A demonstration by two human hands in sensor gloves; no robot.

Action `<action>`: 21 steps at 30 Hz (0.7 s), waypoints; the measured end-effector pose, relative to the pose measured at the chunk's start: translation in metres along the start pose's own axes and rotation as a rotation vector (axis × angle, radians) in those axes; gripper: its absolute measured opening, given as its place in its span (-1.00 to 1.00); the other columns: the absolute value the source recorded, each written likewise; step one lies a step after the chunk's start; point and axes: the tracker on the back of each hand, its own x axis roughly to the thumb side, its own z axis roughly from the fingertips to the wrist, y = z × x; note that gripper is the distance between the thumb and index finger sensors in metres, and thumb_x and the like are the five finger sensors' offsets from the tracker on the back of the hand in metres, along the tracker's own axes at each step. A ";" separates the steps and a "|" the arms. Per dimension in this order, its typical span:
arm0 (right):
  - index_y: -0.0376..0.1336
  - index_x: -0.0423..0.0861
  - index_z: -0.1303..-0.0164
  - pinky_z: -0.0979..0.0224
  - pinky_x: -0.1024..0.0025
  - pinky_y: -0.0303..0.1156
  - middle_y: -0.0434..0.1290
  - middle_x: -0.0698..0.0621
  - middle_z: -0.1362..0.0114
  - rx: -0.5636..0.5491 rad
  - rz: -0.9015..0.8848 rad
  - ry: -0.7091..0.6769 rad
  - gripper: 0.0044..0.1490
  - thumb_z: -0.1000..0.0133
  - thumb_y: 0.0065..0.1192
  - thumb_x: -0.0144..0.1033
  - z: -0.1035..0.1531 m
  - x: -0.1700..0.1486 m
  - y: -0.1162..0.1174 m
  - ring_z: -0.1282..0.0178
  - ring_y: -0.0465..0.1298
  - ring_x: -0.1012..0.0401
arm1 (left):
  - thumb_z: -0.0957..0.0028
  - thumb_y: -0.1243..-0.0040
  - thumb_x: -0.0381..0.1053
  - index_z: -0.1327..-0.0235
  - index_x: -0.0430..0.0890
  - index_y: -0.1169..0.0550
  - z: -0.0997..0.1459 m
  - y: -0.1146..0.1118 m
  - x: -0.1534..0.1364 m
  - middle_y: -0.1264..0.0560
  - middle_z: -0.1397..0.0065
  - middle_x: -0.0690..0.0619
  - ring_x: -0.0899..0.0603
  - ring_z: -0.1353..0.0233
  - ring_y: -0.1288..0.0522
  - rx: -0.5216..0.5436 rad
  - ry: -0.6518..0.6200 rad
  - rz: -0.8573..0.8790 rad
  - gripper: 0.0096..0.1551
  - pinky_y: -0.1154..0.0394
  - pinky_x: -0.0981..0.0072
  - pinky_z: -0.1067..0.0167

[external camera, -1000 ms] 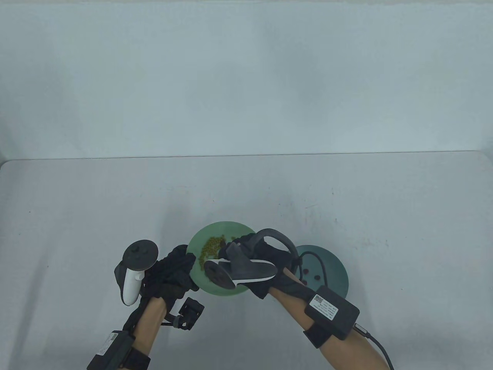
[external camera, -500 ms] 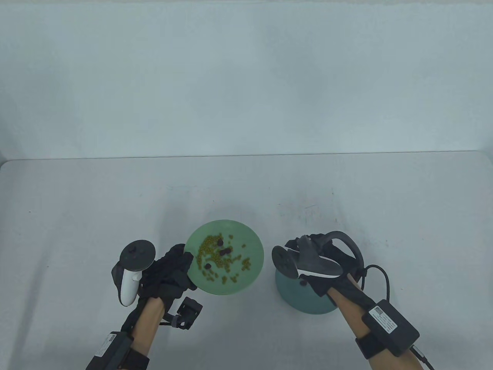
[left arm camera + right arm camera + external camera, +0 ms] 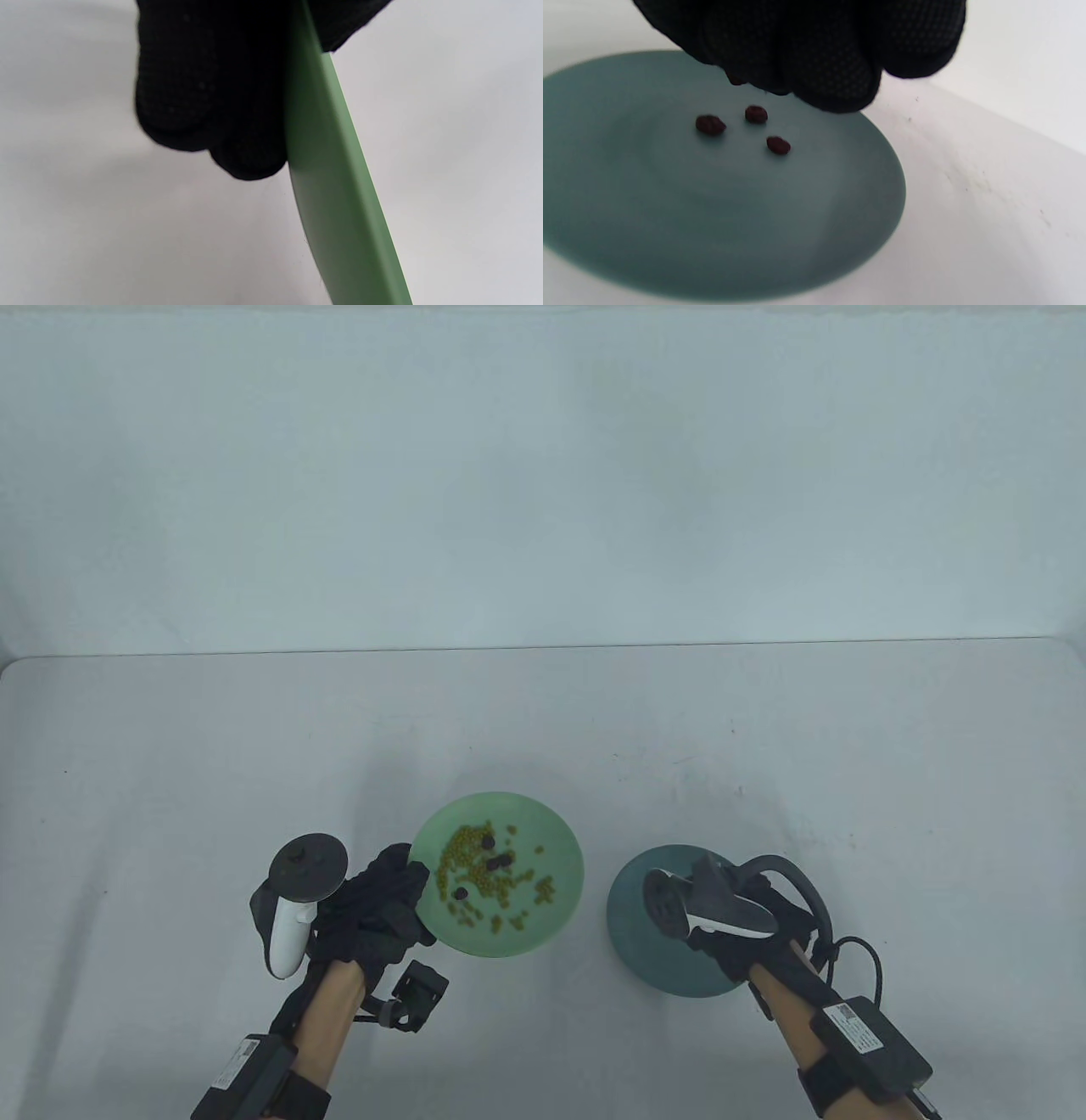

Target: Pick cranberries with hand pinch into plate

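Tabletop: cranberries under right hand

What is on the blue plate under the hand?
Three dark red cranberries lie on the teal plate, close together, apart from each other. The right hand hovers above them. A dark bit shows at its fingertips, maybe another berry; the glove hides the rest.

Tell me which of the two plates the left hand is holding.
The light green plate, the one with green beans and dark cranberries; the left hand grips its rim. The teal plate sits under the right hand.
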 end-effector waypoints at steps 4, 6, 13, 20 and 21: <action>0.44 -0.10 -0.23 -0.04 0.32 0.62 0.57 0.32 0.17 0.036 -0.012 -0.002 -0.38 -0.19 0.18 0.10 -0.004 0.000 0.009 0.16 0.65 0.34 | -0.28 -0.03 -0.15 -0.46 -0.43 -0.31 0.000 0.000 0.001 -0.56 -0.17 -0.24 -0.08 0.15 -0.80 0.000 -0.001 -0.002 -0.42 -0.77 0.36 0.20; 0.44 -0.10 -0.23 -0.04 0.32 0.62 0.57 0.32 0.17 0.047 -0.005 -0.003 -0.38 -0.19 0.18 0.10 -0.006 0.001 0.012 0.16 0.65 0.35 | -0.28 -0.03 -0.15 -0.46 -0.42 -0.30 0.000 0.000 0.001 -0.56 -0.17 -0.23 -0.08 0.15 -0.80 0.001 -0.002 -0.001 -0.42 -0.77 0.36 0.20; 0.44 -0.10 -0.23 -0.04 0.32 0.62 0.57 0.32 0.17 0.071 0.009 -0.016 -0.37 -0.19 0.17 0.11 -0.010 0.007 0.019 0.17 0.65 0.34 | -0.28 -0.03 -0.15 -0.46 -0.43 -0.31 0.000 0.000 0.001 -0.57 -0.17 -0.23 -0.08 0.16 -0.80 0.003 -0.004 0.003 -0.42 -0.77 0.36 0.20; 0.43 -0.08 -0.26 -0.05 0.31 0.62 0.57 0.31 0.15 0.057 -0.001 0.003 -0.33 -0.18 0.15 0.16 -0.009 0.002 0.010 0.15 0.65 0.33 | -0.28 -0.03 -0.15 -0.46 -0.43 -0.30 0.000 0.001 0.002 -0.56 -0.17 -0.23 -0.08 0.16 -0.80 0.005 -0.002 0.002 -0.42 -0.77 0.36 0.20; 0.43 -0.08 -0.26 -0.05 0.31 0.62 0.57 0.31 0.14 0.051 -0.009 0.008 -0.33 -0.18 0.15 0.16 -0.008 0.000 0.007 0.14 0.65 0.33 | -0.28 -0.03 -0.15 -0.46 -0.43 -0.30 0.000 0.001 0.002 -0.56 -0.17 -0.23 -0.08 0.15 -0.80 0.005 -0.002 0.002 -0.42 -0.77 0.36 0.20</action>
